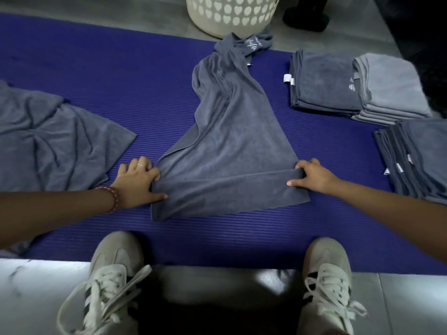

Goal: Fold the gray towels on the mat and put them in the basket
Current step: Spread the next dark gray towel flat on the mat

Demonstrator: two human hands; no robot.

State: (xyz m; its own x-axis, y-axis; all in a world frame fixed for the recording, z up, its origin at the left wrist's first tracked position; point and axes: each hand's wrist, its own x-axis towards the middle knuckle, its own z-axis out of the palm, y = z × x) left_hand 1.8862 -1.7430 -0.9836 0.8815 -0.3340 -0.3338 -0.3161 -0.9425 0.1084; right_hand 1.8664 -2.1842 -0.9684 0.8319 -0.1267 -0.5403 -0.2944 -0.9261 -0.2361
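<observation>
A long gray towel (229, 131) lies lengthwise on the blue mat (121, 93), its far end bunched near the basket (232, 13). Its near end is folded over into a flat band. My left hand (137, 182) pinches the left end of that fold, thumb on top. My right hand (312, 176) pinches the right end of the fold the same way. A crumpled gray towel (53, 139) lies at the left of the mat. Folded gray towels sit at the right in a dark stack (324, 85), a lighter stack (391, 90) and a nearer stack (420, 155).
The white basket with heart-shaped holes stands on the gray floor just beyond the mat's far edge. A dark object (307, 18) stands to its right. My two shoes (113, 274) (326, 269) rest on the mat's near edge.
</observation>
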